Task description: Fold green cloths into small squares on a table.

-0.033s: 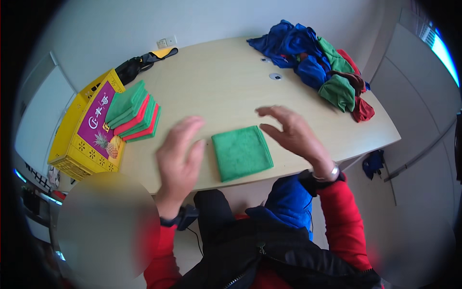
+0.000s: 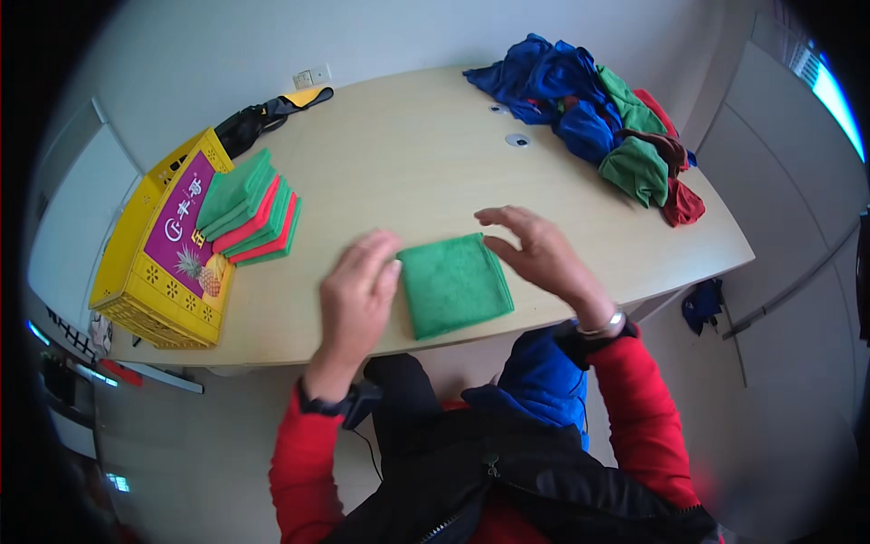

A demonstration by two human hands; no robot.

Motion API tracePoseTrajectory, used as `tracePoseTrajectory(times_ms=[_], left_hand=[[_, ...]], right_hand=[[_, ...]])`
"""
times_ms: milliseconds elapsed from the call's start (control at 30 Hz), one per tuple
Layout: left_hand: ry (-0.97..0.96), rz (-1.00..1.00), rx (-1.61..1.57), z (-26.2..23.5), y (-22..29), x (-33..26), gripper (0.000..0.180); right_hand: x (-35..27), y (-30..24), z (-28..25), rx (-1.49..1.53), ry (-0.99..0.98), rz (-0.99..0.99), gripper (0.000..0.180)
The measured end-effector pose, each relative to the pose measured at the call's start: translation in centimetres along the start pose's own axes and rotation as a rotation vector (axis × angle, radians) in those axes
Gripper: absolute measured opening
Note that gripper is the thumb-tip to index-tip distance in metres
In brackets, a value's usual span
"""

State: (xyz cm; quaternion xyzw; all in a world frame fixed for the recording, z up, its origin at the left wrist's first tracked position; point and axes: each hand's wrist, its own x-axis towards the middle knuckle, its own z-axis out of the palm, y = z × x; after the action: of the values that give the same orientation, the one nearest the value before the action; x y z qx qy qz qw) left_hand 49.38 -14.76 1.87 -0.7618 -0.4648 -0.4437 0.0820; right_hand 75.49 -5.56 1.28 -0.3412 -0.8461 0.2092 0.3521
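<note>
A green cloth [image 2: 456, 288] lies folded into a thick square near the front edge of the table. My left hand [image 2: 355, 288] hovers at the cloth's left side, slightly blurred, its thumb apart from its fingers and nothing in it. Over the cloth's far right corner is my right hand [image 2: 544, 254], fingers and thumb apart, also holding nothing. Farther left, a stack of folded green and red cloths [image 2: 254, 213] sits against a yellow crate.
The yellow plastic crate [image 2: 163, 299] with a purple panel stands at the table's left end. Behind it lies a black and yellow strapped item [image 2: 258, 122]. A loose heap of blue, green and red cloths [image 2: 580, 109] covers the far right. The pale table [image 2: 390, 154] has round cable holes.
My left hand has moved right, closer to the green cloth. My right hand has shifted slightly left. The folded cloth stays in place.
</note>
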Motion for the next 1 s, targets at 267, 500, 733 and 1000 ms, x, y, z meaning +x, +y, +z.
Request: tracePoseTrajectory(times_ms=[267,500,733,1000], left_hand=[[-0.343,-0.17,0.312,15.4,-5.5,-7.0,0.041],[-0.44,-0.309,0.366,17.5,-6.0,-7.0,0.057],[-0.497,-0.318,0.377,17.7,-10.1,-5.5,0.056],[-0.405,-0.366,0.37,13.0,-10.1,-7.9,0.047]], right_hand=[[-0.9,8.1,14.8,-0.419,-0.075,0.081,0.054],[-1.7,10.7,15.3,-0.533,-0.075,0.132,0.061],[-1.4,11.5,14.4,-0.515,-0.018,0.202,0.06],[-8.3,2.8,10.8,-0.335,-0.123,0.259,0.042]])
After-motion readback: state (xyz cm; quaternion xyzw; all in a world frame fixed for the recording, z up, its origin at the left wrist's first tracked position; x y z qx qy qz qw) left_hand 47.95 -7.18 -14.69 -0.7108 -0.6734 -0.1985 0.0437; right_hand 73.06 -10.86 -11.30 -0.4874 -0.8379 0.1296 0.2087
